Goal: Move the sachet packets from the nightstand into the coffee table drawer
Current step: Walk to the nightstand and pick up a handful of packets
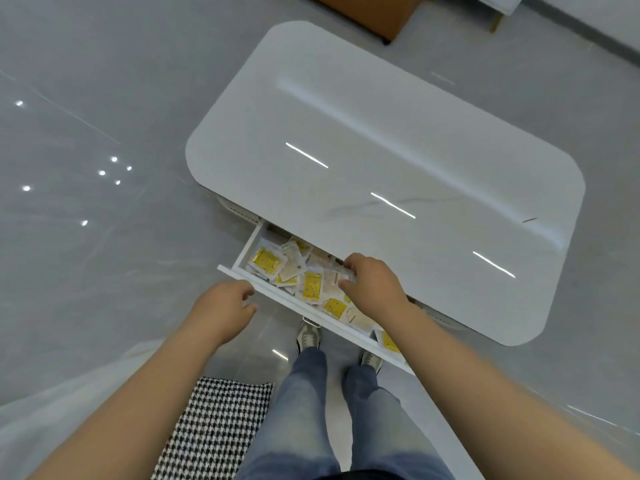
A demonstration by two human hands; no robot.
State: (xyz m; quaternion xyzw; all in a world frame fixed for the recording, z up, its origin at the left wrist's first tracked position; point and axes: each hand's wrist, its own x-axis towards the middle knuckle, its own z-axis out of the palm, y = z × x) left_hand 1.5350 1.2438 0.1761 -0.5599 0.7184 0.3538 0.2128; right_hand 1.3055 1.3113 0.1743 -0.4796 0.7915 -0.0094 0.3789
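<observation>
The white coffee table (pixel 381 133) has its drawer (pixel 277 301) pulled out toward me. Several sachet packets (pixel 266 260), white with yellow panels, lie in a loose heap inside it. My right hand (pixel 372 284) is down in the drawer with its fingers curled on a pale sachet on top of the heap. My left hand (pixel 225 311) hovers at the drawer's front edge, fingers apart and holding nothing. The nightstand is out of view.
A black-and-white houndstooth cushion (pixel 214 431) lies at the lower left beside my legs and shoes (pixel 308 336). Glossy grey floor surrounds the table. A brown piece of furniture (pixel 377 12) stands beyond the table at the top.
</observation>
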